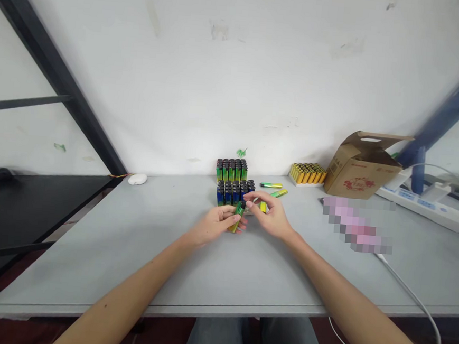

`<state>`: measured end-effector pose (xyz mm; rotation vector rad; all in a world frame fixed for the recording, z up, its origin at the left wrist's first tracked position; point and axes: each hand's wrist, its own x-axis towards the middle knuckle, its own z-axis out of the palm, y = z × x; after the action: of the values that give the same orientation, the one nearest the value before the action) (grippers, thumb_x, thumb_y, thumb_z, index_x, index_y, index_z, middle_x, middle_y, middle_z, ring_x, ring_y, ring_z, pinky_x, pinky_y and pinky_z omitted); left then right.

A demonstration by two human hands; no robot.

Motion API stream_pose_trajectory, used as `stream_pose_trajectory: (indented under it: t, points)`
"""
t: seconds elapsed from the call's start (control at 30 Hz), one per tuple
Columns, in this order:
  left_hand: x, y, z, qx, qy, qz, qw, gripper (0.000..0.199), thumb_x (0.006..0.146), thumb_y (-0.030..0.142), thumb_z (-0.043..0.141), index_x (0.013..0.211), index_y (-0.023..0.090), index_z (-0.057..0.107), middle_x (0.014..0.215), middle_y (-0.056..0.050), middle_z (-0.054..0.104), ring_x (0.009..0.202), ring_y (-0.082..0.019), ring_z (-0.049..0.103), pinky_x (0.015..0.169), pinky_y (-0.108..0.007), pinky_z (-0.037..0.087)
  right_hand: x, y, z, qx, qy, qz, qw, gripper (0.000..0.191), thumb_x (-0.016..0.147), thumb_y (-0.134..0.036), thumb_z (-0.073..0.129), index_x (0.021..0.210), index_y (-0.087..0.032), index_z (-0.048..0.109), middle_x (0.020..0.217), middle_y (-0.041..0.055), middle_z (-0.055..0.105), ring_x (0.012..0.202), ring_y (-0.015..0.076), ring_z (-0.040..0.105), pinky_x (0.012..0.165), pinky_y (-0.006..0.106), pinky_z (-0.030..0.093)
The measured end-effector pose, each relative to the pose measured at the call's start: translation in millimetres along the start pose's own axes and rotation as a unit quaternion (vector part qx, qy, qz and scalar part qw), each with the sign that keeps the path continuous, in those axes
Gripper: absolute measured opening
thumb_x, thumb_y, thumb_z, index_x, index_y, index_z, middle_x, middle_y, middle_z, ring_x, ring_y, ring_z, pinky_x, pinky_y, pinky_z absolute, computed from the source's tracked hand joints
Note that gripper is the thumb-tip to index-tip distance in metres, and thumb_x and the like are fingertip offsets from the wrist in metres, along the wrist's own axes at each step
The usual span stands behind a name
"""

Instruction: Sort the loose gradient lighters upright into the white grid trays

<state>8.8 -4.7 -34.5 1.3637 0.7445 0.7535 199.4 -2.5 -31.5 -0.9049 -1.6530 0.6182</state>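
Observation:
My left hand point(216, 224) is closed around a green-and-yellow lighter point(235, 223), held tilted with its black top up, just above the table. My right hand point(269, 215) is bent over that black top, thumb and forefinger pinched at it; the exact contact is small to see. Right behind my hands stands a block of blue lighters point(228, 193) with black tops, partly covered by my fingers. A block of green lighters point(232, 169) stands upright behind it. Near my right hand lie loose green-and-yellow lighters point(271, 185), one partly hidden by my fingers.
A white tray of yellow cylinders point(309, 174) stands by the wall, beside an open cardboard box point(356, 174). Farther right are a white power strip point(429, 209) and a blurred-out pink object point(354, 227) with a white cable. A white rounded device point(137, 179) sits at the back left.

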Motion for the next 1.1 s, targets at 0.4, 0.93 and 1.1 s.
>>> stream_pose_trajectory:
  t: [0.4,0.93,1.1]
  points:
    - [-0.8,1.9,1.1,0.027,0.009,0.010,1.000,0.033,0.081,0.040,0.064,0.101,0.014,0.067,0.094,-0.012,0.070,0.086,-0.022,0.068,0.083,-0.036,0.051,-3.6,-4.3,6.6,0.015,-0.026,0.046,0.998,0.020,0.075,-0.034,0.066,0.093,-0.025,0.069,0.091,0.0030,0.071,0.084,0.0191,0.064,0.078,0.033,0.050]
    - [2.7,-4.1,-2.4,0.027,0.095,0.006,0.995,0.031,0.081,0.036,0.064,0.107,0.018,0.065,0.111,-0.008,0.067,0.104,-0.021,0.061,0.093,-0.036,0.049,5.9,2.4,-0.2,0.094,0.050,0.091,0.990,0.018,0.071,-0.032,0.071,0.086,-0.021,0.069,0.079,0.0033,0.071,0.073,0.0181,0.066,0.067,0.031,0.052]
    - [2.9,-2.1,-6.8,-0.006,0.139,-0.039,0.989,0.033,0.085,0.038,0.059,0.111,0.017,0.060,0.113,-0.013,0.065,0.102,-0.022,0.063,0.089,-0.040,0.050,11.4,13.8,-12.3,0.064,0.096,0.090,0.989,0.020,0.070,-0.033,0.071,0.084,-0.020,0.069,0.077,0.0035,0.070,0.072,0.0195,0.067,0.066,0.033,0.052]
